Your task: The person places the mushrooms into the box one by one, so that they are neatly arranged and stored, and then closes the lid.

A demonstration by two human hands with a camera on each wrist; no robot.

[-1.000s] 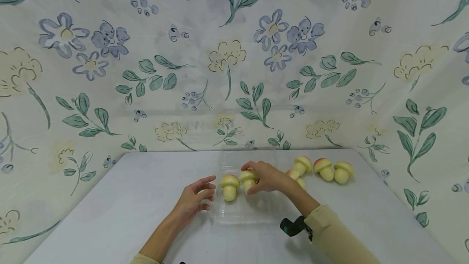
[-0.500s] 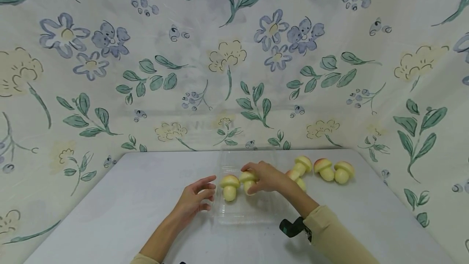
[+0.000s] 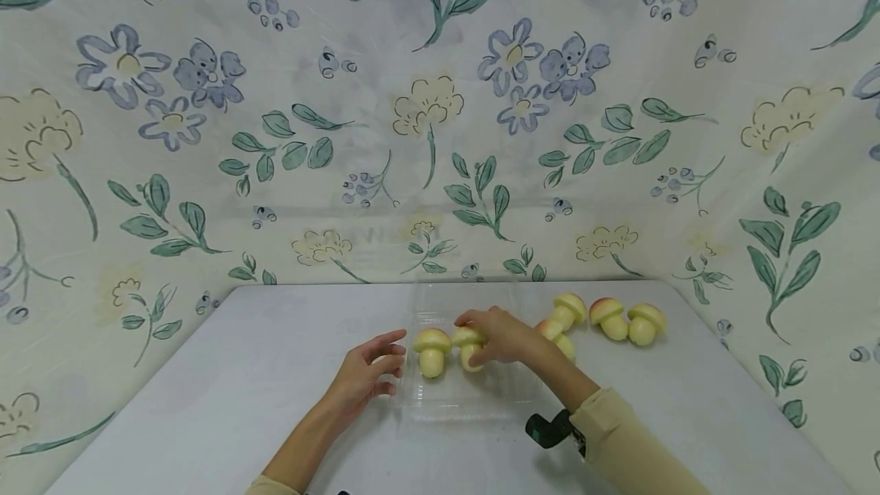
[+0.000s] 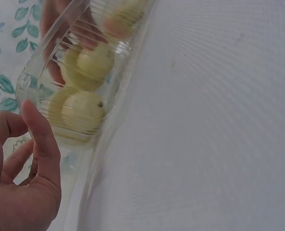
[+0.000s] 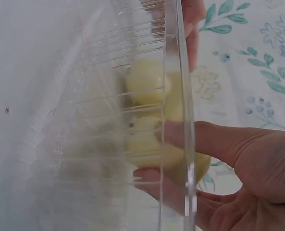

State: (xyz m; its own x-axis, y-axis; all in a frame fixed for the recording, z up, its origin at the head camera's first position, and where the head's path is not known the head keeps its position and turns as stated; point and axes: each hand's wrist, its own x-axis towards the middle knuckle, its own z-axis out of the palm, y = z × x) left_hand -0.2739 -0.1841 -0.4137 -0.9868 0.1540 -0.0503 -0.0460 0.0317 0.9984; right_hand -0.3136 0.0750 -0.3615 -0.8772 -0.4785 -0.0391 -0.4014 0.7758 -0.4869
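Note:
A clear plastic container stands at the middle of the table, holding two mushroom-shaped pieces with pale yellow stems and reddish-yellow caps. My right hand reaches into it and holds the right mushroom-shaped piece, thumb by the stem and fingers around the cap; the right wrist view shows this through the container wall. The left mushroom-shaped piece stands beside it, close to the container's left wall. My left hand stays just outside that wall, fingers loosely bent and holding nothing; in the left wrist view a fingertip is at the container's rim.
Several more mushroom-shaped pieces lie right of the container: a group partly behind my right arm, including an upper one, and a pair with a red-tinged one farther right. A floral cloth hangs behind the white table.
My right hand and the mushroom-shaped piece have shifted very slightly right, and more of its stem shows beside the thumb. My left hand holds its place.

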